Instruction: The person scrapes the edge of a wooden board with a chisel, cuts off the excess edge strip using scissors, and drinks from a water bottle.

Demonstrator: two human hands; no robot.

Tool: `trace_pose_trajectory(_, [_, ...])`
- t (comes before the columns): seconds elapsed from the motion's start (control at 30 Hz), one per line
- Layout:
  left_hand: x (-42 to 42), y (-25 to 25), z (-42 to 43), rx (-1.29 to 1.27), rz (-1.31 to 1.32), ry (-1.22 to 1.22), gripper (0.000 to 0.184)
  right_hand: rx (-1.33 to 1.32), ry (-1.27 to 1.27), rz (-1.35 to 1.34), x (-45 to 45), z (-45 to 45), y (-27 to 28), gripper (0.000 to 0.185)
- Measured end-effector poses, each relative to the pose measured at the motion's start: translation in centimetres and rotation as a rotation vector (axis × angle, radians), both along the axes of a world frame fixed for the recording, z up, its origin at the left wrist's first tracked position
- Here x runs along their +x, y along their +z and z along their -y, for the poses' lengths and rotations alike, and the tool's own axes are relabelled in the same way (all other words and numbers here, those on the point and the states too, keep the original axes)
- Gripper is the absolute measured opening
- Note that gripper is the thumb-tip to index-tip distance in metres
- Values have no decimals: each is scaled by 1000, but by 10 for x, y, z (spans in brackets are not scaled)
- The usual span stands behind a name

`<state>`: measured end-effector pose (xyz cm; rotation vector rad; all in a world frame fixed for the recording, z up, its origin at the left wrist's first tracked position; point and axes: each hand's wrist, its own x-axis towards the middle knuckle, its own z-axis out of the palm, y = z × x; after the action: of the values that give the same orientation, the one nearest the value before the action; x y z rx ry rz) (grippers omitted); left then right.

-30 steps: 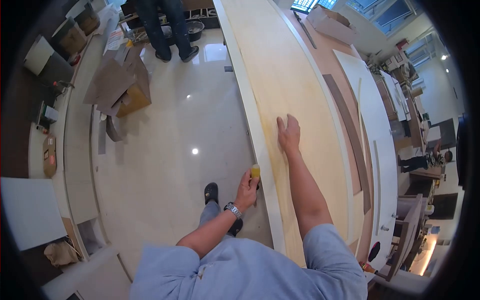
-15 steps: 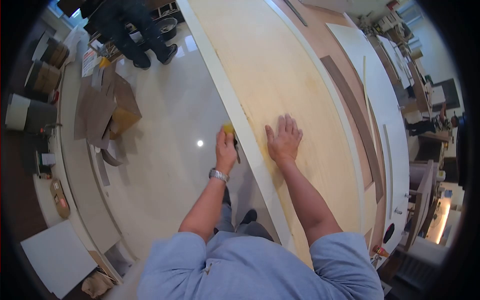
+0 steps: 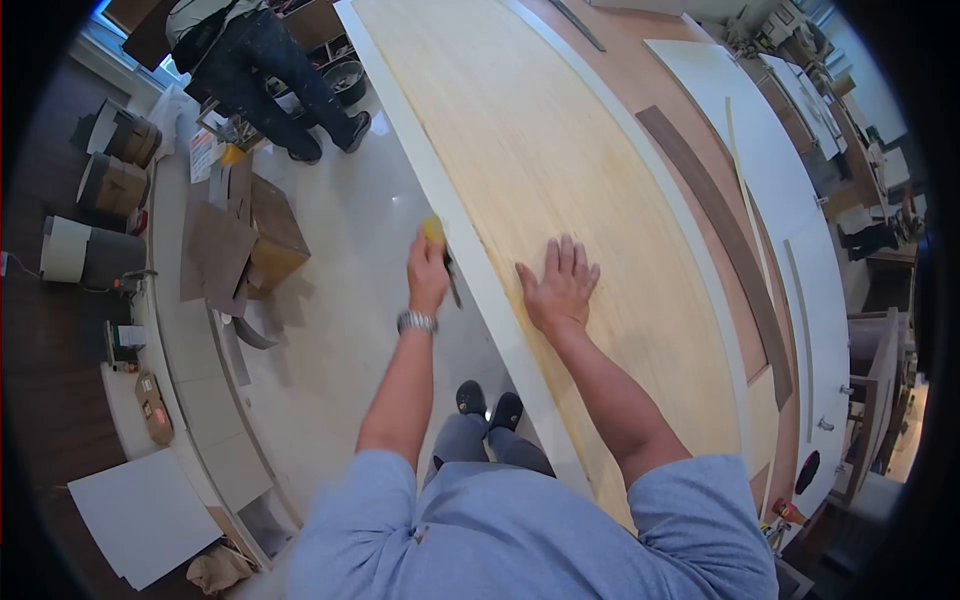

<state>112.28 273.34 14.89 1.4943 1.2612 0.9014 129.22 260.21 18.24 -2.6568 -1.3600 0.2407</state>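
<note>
A long pale wooden panel [image 3: 600,190] with a white strip [image 3: 447,202] along its left edge stretches away from me. My left hand [image 3: 428,280] is closed around a hand tool with a yellow end [image 3: 433,228] and a dark narrow part pointing down. I cannot make out the tool's exact kind; my fingers hide its middle. It is held right beside the white edge, and whether it touches cannot be told. Flat on the panel's top lies my right hand [image 3: 562,292], fingers spread and holding nothing.
A brown strip [image 3: 705,230] and a white panel [image 3: 800,240] lie to the right. Another person [image 3: 270,75] stands at the upper left near a bucket [image 3: 346,82]. Brown boards and a carton [image 3: 270,235] sit on the floor beside a low cabinet [image 3: 205,360].
My left hand has moved forward along the panel's edge with the tool. My right hand stays flat on the panel. The whole view has shifted slightly, showing more of my feet.
</note>
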Motion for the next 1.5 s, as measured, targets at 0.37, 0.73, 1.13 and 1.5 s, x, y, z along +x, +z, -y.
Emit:
trace_pose_trajectory(0.37, [13,-19,33,9,220,103,39,40,-2,33,3,-3,-6,76])
trace_pose_trajectory(0.73, [2,-29,2,-89,248,59,38,-18,18,57,-2,-5,1,74])
trace_pose_trajectory(1.13, [0,-38,57,-109,398,31,42,13,47,139,-4,-4,-8,72])
trace_pose_trajectory(1.5, [-4,-35,124,-64,298,72,27,-66,47,35,6,-33,-3,71])
